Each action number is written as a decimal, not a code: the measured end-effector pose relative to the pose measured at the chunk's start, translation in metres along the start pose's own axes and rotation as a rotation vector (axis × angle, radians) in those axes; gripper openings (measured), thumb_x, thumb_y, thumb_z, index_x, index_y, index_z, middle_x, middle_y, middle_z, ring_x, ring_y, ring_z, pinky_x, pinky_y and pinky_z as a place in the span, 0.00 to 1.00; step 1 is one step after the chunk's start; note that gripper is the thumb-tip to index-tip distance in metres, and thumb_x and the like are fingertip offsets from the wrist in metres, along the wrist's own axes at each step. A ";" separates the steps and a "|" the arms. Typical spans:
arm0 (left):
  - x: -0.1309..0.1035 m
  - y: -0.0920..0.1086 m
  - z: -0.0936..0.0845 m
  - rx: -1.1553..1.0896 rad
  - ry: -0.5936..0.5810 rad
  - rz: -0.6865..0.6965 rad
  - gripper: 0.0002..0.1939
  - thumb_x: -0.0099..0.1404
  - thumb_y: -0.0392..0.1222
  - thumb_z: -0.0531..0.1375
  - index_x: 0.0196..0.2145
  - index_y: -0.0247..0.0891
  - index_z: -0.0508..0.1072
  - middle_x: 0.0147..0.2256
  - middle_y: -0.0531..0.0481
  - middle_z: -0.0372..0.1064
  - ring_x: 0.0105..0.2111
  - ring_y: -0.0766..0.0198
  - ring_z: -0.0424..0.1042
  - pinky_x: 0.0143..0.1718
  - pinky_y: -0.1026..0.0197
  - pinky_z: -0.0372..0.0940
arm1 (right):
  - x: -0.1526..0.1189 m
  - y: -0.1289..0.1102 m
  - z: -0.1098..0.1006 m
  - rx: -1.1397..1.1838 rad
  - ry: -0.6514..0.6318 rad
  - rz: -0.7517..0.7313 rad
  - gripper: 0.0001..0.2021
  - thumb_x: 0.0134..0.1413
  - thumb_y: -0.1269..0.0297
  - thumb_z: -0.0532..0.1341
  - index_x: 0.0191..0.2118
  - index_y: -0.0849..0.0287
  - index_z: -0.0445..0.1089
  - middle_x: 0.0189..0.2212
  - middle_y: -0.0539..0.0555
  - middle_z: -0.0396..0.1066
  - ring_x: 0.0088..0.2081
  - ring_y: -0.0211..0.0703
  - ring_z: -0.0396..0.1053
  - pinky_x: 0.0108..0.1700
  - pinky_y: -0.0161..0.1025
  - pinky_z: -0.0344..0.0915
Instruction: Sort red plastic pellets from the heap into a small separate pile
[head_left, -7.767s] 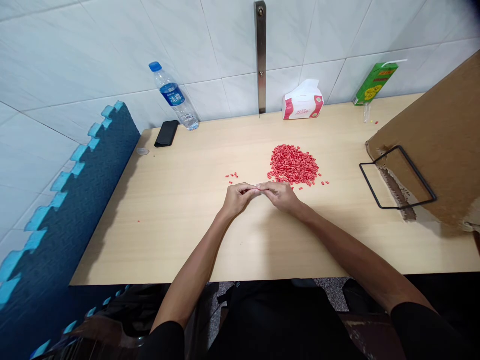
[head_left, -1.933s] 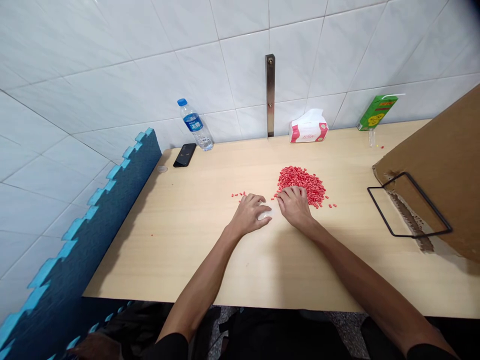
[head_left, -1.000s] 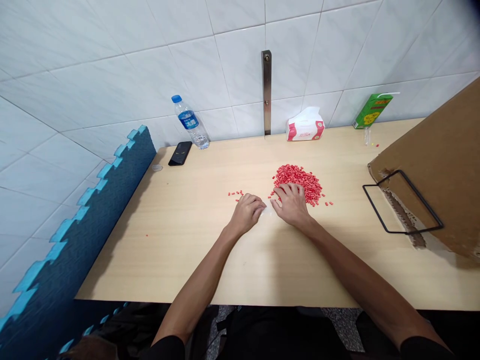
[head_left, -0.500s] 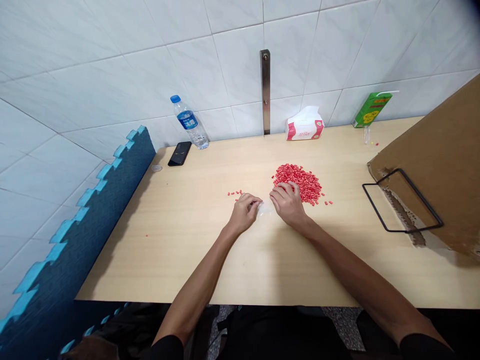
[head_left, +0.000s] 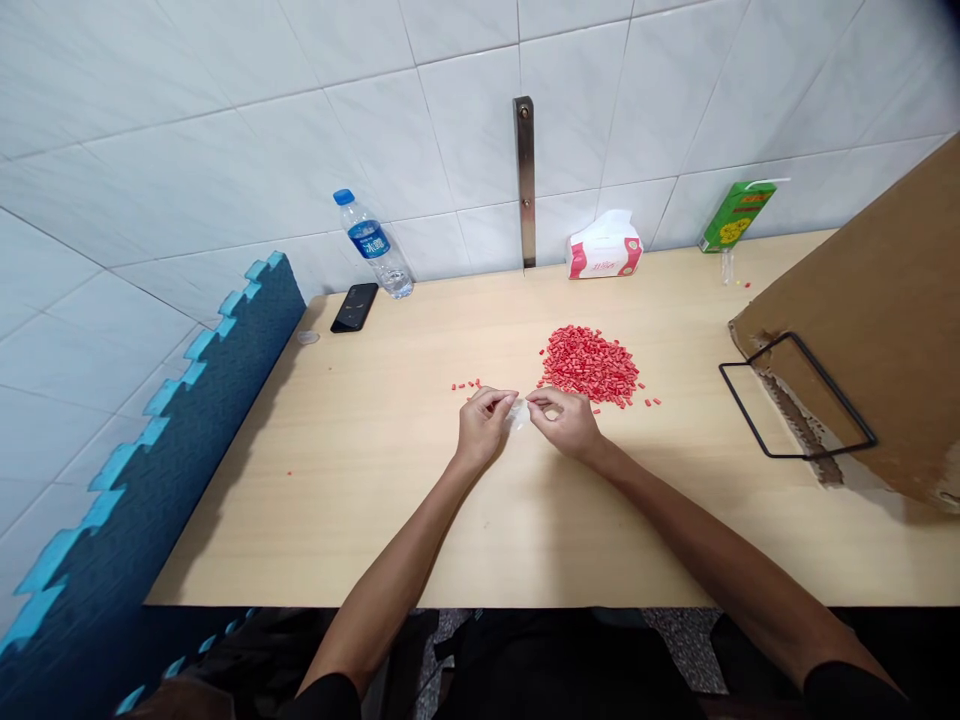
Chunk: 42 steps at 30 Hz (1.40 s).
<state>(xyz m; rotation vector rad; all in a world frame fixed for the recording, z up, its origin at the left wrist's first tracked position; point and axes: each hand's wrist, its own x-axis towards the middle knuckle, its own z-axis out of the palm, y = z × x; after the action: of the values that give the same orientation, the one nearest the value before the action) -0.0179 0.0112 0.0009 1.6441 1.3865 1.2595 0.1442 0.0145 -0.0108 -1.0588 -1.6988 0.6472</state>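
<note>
Low over the middle of the table, my left hand [head_left: 481,425] pinches a small piece of clear plastic [head_left: 518,414], perhaps a little bag; its exact kind is hard to see. Facing it, my right hand [head_left: 568,426] has thumb and forefinger pressed together near the plastic's upper edge. Whatever lies between those fingertips is too small to make out. Behind my right hand lies a heap of small red pellets [head_left: 589,365], short and rod-shaped. A few loose red pellets [head_left: 463,386] lie beyond my left hand.
Along the back stand a water bottle [head_left: 373,243], a tissue pack [head_left: 604,247] and a green drink carton [head_left: 739,216]. A black phone [head_left: 354,308] lies at back left. To the right are a cardboard box [head_left: 862,330] and a black wire frame [head_left: 765,457]. Blue foam matting [head_left: 180,440] edges the left.
My right hand has come away from the pellet heap and moved left to the clear plastic, its fingers now pinched. My left hand keeps its pinch in nearly the same place.
</note>
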 end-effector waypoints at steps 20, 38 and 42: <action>-0.008 0.004 0.005 0.156 -0.010 0.151 0.10 0.64 0.43 0.58 0.41 0.40 0.76 0.33 0.49 0.72 0.34 0.64 0.70 0.38 0.60 0.65 | 0.000 -0.003 0.002 0.021 -0.034 0.000 0.08 0.54 0.65 0.57 0.33 0.55 0.74 0.30 0.51 0.77 0.31 0.40 0.74 0.38 0.35 0.70; -0.011 0.004 0.006 0.264 0.032 0.242 0.08 0.67 0.42 0.52 0.32 0.38 0.67 0.32 0.49 0.66 0.33 0.64 0.65 0.36 0.59 0.62 | -0.007 0.009 0.007 0.115 0.051 0.055 0.08 0.54 0.60 0.61 0.37 0.55 0.74 0.34 0.53 0.77 0.36 0.43 0.75 0.44 0.41 0.74; -0.012 0.004 0.006 0.277 0.058 0.256 0.08 0.67 0.42 0.52 0.32 0.38 0.66 0.32 0.49 0.66 0.33 0.64 0.65 0.36 0.60 0.62 | -0.007 0.005 0.007 0.205 0.078 0.132 0.09 0.52 0.57 0.62 0.36 0.56 0.73 0.33 0.53 0.76 0.36 0.44 0.76 0.42 0.42 0.74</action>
<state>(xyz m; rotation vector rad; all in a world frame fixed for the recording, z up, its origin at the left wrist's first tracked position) -0.0105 -0.0010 -0.0002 2.0412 1.4737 1.3108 0.1405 0.0112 -0.0205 -1.0412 -1.4700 0.8351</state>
